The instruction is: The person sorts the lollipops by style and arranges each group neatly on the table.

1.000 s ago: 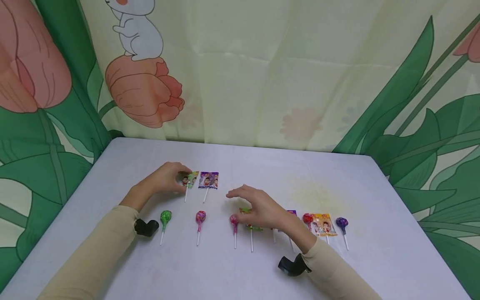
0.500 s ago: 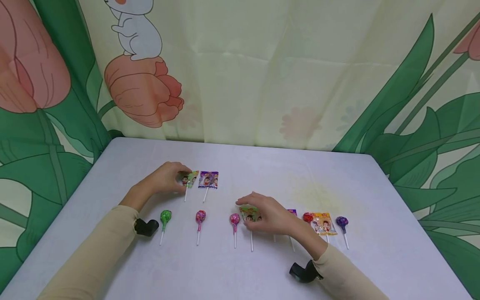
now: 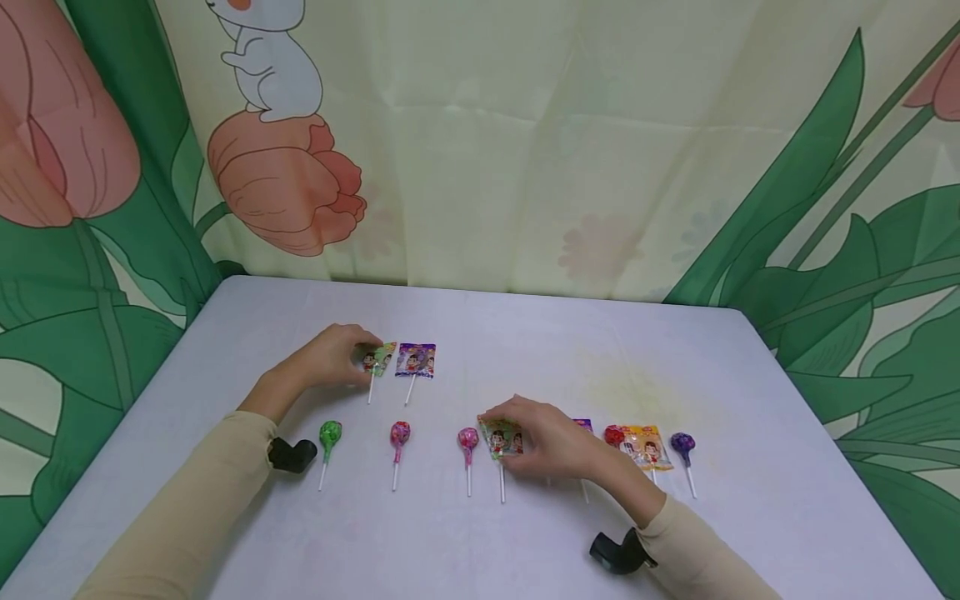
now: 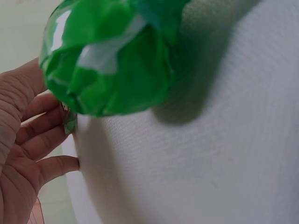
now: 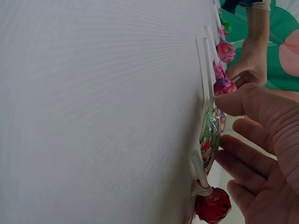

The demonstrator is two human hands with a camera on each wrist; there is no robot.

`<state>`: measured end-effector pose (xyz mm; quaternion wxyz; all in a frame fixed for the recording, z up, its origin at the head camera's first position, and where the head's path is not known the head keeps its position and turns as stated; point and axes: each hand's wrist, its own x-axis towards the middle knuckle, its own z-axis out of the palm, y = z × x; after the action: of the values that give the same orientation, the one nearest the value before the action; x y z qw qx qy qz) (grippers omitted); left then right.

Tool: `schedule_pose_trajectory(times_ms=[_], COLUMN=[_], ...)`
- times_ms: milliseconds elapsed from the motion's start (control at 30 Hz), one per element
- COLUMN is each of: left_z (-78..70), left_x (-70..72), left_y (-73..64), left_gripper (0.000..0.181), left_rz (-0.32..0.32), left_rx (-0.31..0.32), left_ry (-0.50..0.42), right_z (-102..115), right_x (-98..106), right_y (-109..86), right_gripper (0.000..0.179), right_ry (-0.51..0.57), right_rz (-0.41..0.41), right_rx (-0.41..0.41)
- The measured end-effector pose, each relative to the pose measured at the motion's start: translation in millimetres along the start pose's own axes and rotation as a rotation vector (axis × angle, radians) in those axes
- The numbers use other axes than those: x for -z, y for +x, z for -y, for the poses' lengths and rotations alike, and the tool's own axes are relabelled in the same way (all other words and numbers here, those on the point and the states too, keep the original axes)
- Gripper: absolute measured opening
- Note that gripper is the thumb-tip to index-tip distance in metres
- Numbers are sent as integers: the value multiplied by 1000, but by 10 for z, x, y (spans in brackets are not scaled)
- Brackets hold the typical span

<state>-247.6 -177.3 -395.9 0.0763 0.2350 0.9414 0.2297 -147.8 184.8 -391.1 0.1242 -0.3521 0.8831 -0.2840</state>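
Note:
At the table's far left, my left hand (image 3: 335, 357) touches the edge of a flat green-wrapped lollipop (image 3: 381, 358), whose stick points toward me. In the left wrist view, its thumb stands apart from that wrapper. A purple-wrapped lollipop (image 3: 416, 359) lies just to the right. My right hand (image 3: 551, 442) reaches over another flat green-wrapped lollipop (image 3: 501, 437) in the nearer row, thumb and fingers spread around the wrapper's right side. In the right wrist view the fingertips are close to this wrapper (image 5: 210, 133); firm contact cannot be made out.
Along the near row lie round lollipops: green (image 3: 330, 432), pink-red (image 3: 400, 433), pink (image 3: 468, 438), red (image 3: 613, 435) and dark purple (image 3: 682, 444). An orange packet lollipop (image 3: 643, 446) and a partly hidden purple packet (image 3: 583, 425) lie there too. A white cloth covers the table (image 3: 420, 550).
My right hand has moved right and slightly nearer, from over the pink lollipop to the green-wrapped one, and its fingers have drawn in somewhat. My left hand stays in place.

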Motion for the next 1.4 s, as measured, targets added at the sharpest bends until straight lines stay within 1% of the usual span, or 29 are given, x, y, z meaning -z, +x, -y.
schedule_pose_trajectory(times_ms=[233,367,533,833,1233,1400], left_z=[-4,5,15,24,19,14], left_x=[2,-8,-9,-9,-10,-12], left_y=[-6,-3,-7,-9,-12,-11], left_gripper=[58,59,59,58,58,59], left_rz=[0,-1,-2,-10,-8,-4], left_rx=[10,22,22,-21,6,18], left_ry=[-12,-3,-2,5,4,-2], right_z=[-25,-18,-6,-6,-13,-13], right_x=[-21,-23,-31,-48,-35,-23], right_y=[7,11,30,60,78,104], right_gripper=[53,53,52,52,52,51], right_ry=[-39,-52,-75,-125,-129,-133], right_rz=[17,15,10,-26,-42,-56], right_rx=[1,0,-3,5,3,23])
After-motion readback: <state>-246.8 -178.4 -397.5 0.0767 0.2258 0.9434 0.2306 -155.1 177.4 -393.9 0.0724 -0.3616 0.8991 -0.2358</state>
